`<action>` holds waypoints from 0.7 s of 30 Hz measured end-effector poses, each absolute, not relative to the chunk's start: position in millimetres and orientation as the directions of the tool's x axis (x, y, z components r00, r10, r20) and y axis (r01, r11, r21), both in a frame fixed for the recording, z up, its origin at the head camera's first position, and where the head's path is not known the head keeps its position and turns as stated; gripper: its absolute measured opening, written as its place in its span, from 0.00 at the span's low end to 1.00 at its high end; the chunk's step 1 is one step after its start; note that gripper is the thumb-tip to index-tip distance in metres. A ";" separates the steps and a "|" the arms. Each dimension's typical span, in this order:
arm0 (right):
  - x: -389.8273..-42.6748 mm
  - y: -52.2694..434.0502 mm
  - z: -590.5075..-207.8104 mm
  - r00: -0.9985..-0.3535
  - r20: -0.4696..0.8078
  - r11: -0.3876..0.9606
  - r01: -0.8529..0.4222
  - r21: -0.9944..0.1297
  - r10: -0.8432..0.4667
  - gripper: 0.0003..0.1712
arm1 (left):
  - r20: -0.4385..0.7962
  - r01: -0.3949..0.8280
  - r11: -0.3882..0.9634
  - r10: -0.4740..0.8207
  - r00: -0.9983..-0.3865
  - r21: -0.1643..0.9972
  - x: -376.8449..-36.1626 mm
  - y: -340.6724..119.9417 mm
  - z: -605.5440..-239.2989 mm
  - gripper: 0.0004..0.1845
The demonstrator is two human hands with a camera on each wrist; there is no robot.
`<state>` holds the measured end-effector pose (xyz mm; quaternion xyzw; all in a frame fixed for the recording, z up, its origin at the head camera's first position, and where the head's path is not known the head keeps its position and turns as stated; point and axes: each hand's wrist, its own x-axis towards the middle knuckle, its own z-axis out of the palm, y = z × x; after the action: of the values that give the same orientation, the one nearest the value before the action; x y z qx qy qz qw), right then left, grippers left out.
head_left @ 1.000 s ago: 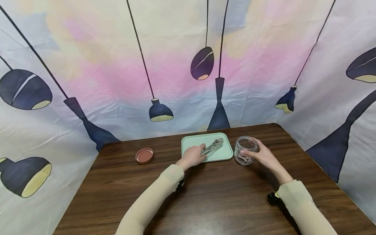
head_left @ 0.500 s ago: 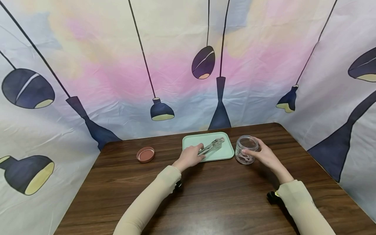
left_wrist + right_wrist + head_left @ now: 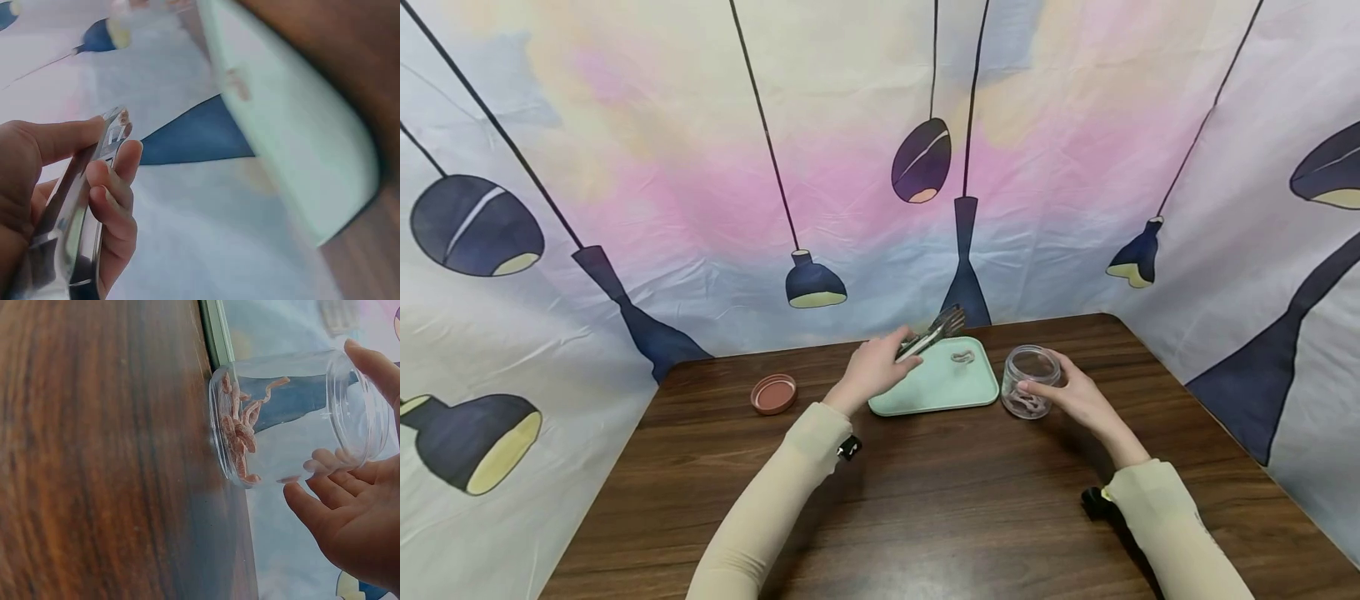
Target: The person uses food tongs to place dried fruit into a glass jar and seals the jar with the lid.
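My left hand (image 3: 891, 354) grips a pair of metal tongs (image 3: 934, 331) and holds them in the air over the back left corner of the mint-green tray (image 3: 925, 396). In the left wrist view my fingers (image 3: 115, 200) curl round the tongs (image 3: 78, 209). One small pale pink piece (image 3: 962, 357) lies on the tray. Just right of the tray stands a clear glass jar (image 3: 1028, 379), and my right hand (image 3: 1063, 390) holds it by the side. The right wrist view shows pink worm-like pieces (image 3: 239, 434) at the bottom of the jar (image 3: 294, 419).
A terracotta round lid (image 3: 772, 393) lies on the dark wooden table (image 3: 955, 500) left of the tray. A printed fabric backdrop (image 3: 820, 208) closes in the table at the back and on both sides.
My left hand has lifted the tongs off the tray, up and toward the back left. A small pink piece now shows on the tray. The right hand and jar have stayed put.
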<state>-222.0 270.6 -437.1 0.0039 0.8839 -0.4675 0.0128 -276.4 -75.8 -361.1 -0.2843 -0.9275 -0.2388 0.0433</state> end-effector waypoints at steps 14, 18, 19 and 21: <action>-221.5 272.3 -436.5 -0.999 -0.036 0.577 0.026 -0.816 -0.005 0.63 | 0.321 0.626 0.645 0.538 -0.779 0.439 -261.3 -69.4 -323.8 0.19; -222.0 271.9 -438.3 -0.999 -0.032 0.576 0.024 -0.817 -0.004 0.62 | 0.320 0.645 0.624 0.563 -0.762 0.441 -256.5 -59.5 -323.7 0.19; -222.1 271.8 -438.5 -1.000 -0.029 0.576 0.021 -0.817 -0.005 0.62 | 0.321 0.650 0.621 0.567 -0.759 0.439 -255.5 -56.5 -323.4 0.18; -222.1 271.7 -438.7 -1.000 -0.023 0.577 0.016 -0.816 -0.004 0.62 | 0.318 0.659 0.615 0.580 -0.750 0.433 -253.5 -50.0 -322.0 0.18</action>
<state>-222.1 271.7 -438.7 0.0035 0.8880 -0.4598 0.0111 -253.5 -50.0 -322.0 -0.3459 -0.8955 -0.2702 0.0731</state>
